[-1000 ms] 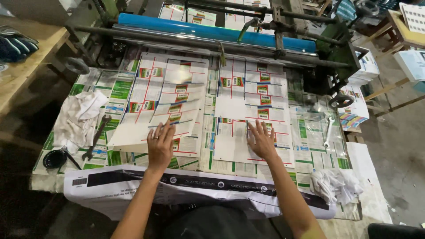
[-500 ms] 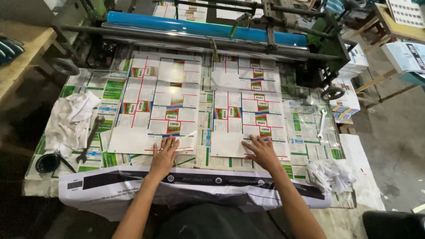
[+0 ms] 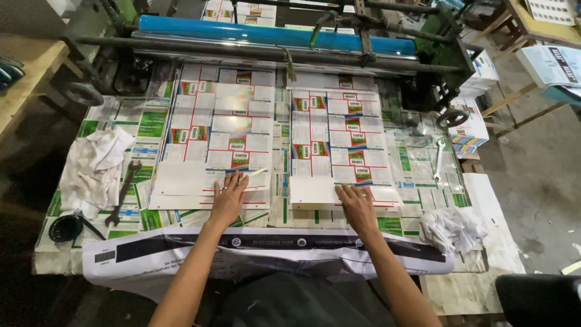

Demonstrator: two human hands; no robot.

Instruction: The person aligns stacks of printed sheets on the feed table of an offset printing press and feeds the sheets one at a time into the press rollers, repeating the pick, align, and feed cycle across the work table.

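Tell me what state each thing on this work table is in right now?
Left hand: flat, palm down on the left stack.
Right hand: flat, palm down on the right stack.
Left stack of printed sheets: lying flat, edges fanned.
Right stack of printed sheets: lying flat.
Dark wrench: lying loose beside the white rag.
White rag: crumpled.
Silver wrench: lying loose.

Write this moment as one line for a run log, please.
left hand: flat on left printed sheet | right hand: flat on right printed sheet | blue roller behind | wrench on left cloth side
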